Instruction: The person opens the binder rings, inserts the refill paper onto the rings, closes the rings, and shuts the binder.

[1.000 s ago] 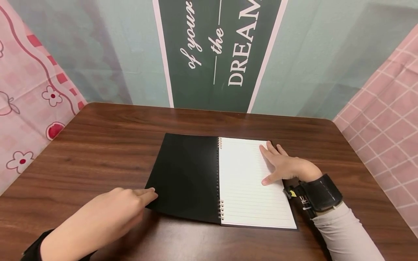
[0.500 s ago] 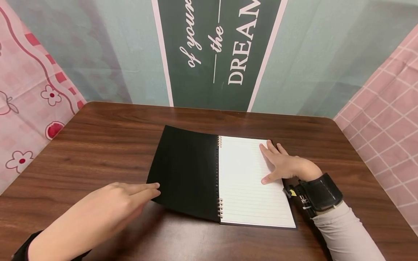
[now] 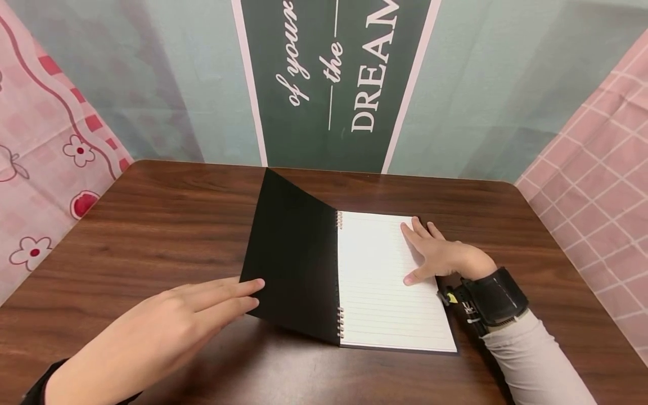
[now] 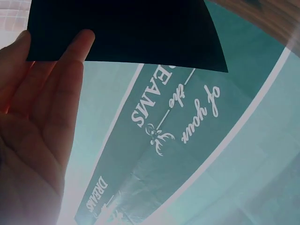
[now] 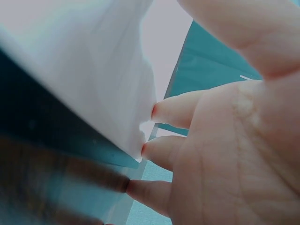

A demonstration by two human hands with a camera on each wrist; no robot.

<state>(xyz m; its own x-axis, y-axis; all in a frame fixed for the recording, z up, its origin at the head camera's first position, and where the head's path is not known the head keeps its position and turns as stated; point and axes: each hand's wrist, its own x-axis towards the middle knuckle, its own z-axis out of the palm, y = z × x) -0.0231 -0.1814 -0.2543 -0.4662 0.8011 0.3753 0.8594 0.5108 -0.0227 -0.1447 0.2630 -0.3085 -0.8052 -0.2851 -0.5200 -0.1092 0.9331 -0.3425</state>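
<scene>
A spiral notebook lies open on the table, its lined white page (image 3: 385,304) at right and its black cover (image 3: 293,253) at left. The cover stands tilted up from the tabletop along its left side. At that outer edge my left hand (image 3: 167,326) pinches the cover; two fingers show on its inner face, and the left wrist view shows digits on both sides of the dark sheet (image 4: 140,33). My right hand (image 3: 440,256) rests spread on the page's upper right part, fingertips touching the paper (image 5: 93,70).
The notebook sits mid-table on a dark wood tabletop (image 3: 167,225). A green fabric backdrop with white lettering (image 3: 374,67) hangs behind the table. Pink patterned cloth (image 3: 55,146) is at the left and pink checked cloth (image 3: 602,185) at the right.
My left hand has moved right and raised the cover's outer edge, turning the cover from nearly flat to a steeper tilt. My right hand has stayed in place on the page.
</scene>
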